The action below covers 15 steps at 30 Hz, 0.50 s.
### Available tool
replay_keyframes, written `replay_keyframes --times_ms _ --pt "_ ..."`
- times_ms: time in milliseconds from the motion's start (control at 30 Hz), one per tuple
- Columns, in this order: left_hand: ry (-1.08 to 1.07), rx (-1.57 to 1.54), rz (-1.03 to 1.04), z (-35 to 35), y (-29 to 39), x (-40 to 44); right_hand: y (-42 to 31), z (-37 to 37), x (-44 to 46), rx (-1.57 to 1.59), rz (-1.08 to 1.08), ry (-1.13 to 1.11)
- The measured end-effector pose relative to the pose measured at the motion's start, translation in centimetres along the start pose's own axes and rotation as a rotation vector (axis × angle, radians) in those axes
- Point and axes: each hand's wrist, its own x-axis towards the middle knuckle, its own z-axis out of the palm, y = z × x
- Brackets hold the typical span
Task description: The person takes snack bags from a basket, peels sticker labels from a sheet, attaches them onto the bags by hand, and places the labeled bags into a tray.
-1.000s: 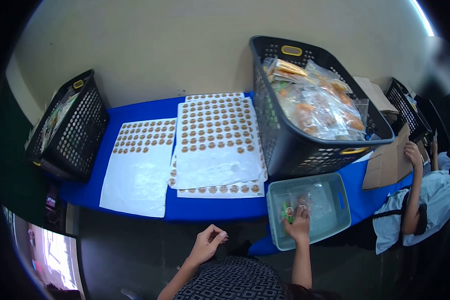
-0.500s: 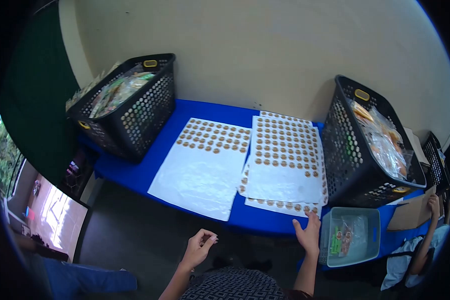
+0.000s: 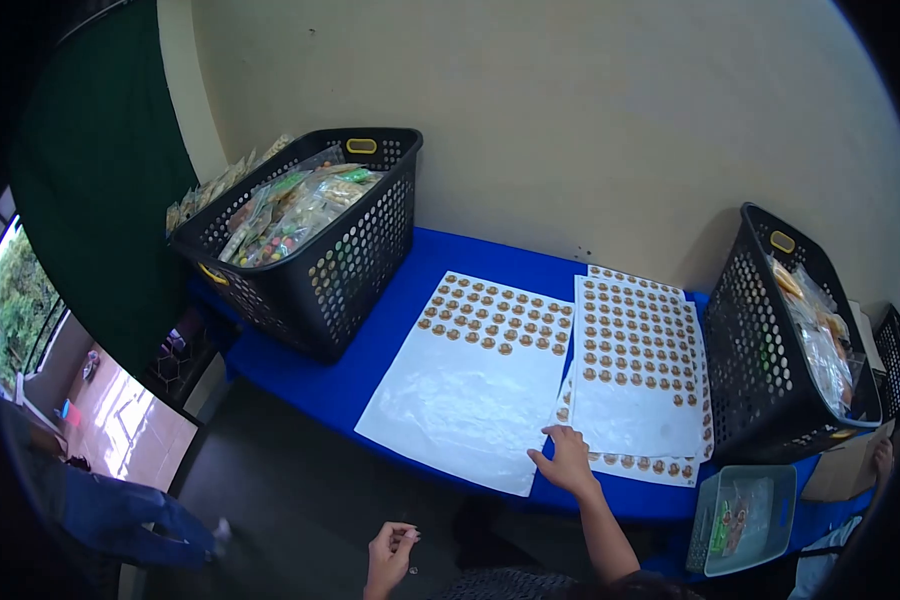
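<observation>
My left hand (image 3: 390, 556) is low in the view, in front of the table, with fingers curled and pinched together; whatever may be in them is too small to make out. My right hand (image 3: 570, 462) reaches over the table with thumb and fingers apart, at the lower left part of a stack of sticker sheets (image 3: 635, 420). Beside it on the left lies a white sheet (image 3: 460, 400) with rows of round brown stickers along its upper part and bare backing below. Whether my right fingertips touch the paper I cannot tell.
A black basket (image 3: 370, 240) full of packed bags stands at the left of the blue-covered table (image 3: 320, 395). Another black basket (image 3: 740, 370) of bags is at the right, above a pale green tub (image 3: 705, 535) holding small packets. People are at both sides; one hand (image 3: 882, 460) touches cardboard.
My right hand has moved left, from near the tub to the sheets. My left hand sits lower, still pinched. The view has shifted, and the person at left has moved.
</observation>
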Motion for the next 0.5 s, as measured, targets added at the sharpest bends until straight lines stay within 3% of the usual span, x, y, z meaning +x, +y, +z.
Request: replay_keyframes --times_ms 133,333,400,500 --pt "0.055 0.029 0.019 -1.0 1.1 2.2 0.2 4.7 7.5 0.219 -0.193 0.089" --pt "0.147 0.164 -0.012 -3.1 6.1 7.1 1.7 11.0 19.3 0.383 0.072 0.209" --pt "0.170 0.169 -0.008 -3.9 6.5 9.4 1.7 12.3 21.4 0.394 0.146 0.390" --pt "0.190 0.058 0.112 -5.1 7.4 12.8 1.7 12.4 22.4 0.340 0.176 0.453"
